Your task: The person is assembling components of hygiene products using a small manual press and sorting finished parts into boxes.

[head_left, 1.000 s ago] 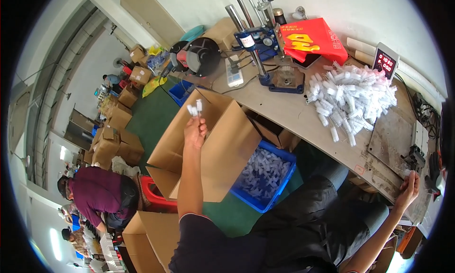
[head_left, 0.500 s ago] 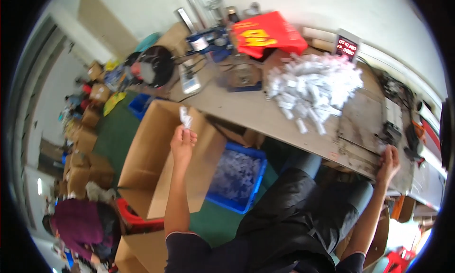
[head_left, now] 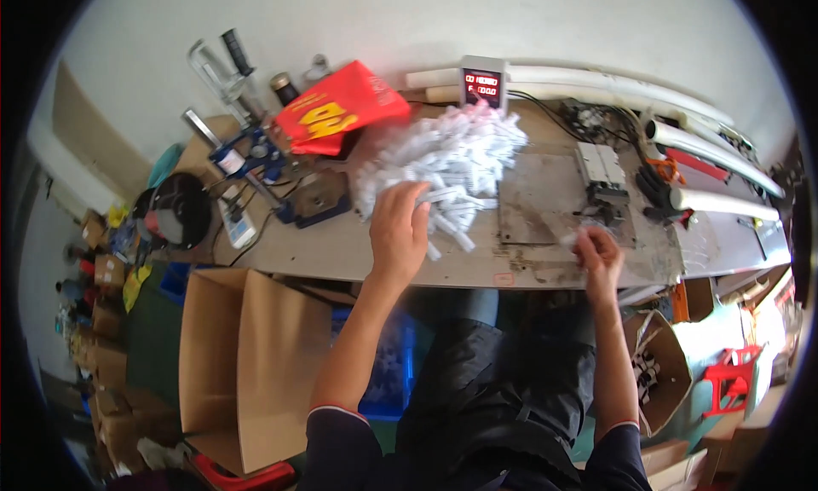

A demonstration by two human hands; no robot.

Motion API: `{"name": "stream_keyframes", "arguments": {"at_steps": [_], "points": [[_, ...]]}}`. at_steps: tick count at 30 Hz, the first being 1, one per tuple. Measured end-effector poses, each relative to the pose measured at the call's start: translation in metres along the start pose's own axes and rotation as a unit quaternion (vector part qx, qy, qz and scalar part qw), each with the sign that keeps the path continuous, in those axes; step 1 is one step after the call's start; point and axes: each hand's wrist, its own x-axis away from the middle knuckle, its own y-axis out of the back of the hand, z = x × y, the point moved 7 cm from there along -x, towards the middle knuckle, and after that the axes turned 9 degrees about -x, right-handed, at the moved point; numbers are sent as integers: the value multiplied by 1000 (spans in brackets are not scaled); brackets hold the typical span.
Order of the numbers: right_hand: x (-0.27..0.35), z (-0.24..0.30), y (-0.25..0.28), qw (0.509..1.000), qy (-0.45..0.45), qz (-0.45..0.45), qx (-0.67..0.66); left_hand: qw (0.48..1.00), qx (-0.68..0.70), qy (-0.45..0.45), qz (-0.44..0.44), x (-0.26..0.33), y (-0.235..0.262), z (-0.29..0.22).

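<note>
- Stretching along the wall, the bench (head_left: 464, 269) carries most of the stuff, with the person's legs tucked under its front edge.
- Next biggest is an open cardboard box (head_left: 281, 363), below the front edge over on the left, then a blue bin (head_left: 409, 367) partly hidden behind the left forearm.
- Then you've got the pile of clear-white plastic pieces (head_left: 443, 163), heaped mid-bench and reaching from near the back edge toward the front. I'd bet it slides around if you dig in, so pick from the loose front side.
- Right of that, a flat metal plate (head_left: 537, 197), with a grey fixture (head_left: 601, 167) at its right side.
- Left hand (head_left: 397, 231) is at the pile's front-left side, fingers loosely curved, thumb apart, nothing visible in it.
- Right hand (head_left: 599, 252) is pinched up near the bench's front edge, just in front of the fixture, apparently on a small clear piece (head_left: 583, 237); too blurry for its shape.
- Handling guess: super light, stiffish thin plastic, bit slippery, might crack if squeezed. I'd grab one mid-length by its sides, soft fingertip pinch.
</note>
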Motion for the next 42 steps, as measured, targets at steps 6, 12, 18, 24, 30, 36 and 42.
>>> {"name": "stream_keyframes", "arguments": {"at_steps": [6, 12, 18, 24, 30, 36, 42], "points": [[15, 17, -97, 991, 7, 124, -51, 973, 183, 20, 141, 35, -37, -64], [24, 23, -164, 971, 60, 227, -34, 903, 302, 242, 187, 62, -52, -37], [17, 22, -215, 963, 16, 267, 16, 882, 289, 347, 137, 80, -24, 32], [-20, 66, -274, 948, 65, 298, 92, 836, 268, 477, 40, 109, 7, 163], [-57, 101, -373, 932, 129, 334, 62, 835, 206, 510, -18, 86, 25, 238], [-80, 121, -442, 880, 302, 318, 181, 831, 219, 512, -25, 59, 9, 259], [-80, 88, -497, 861, 272, 376, 209, 876, 91, 463, -96, 78, 24, 284]]}}
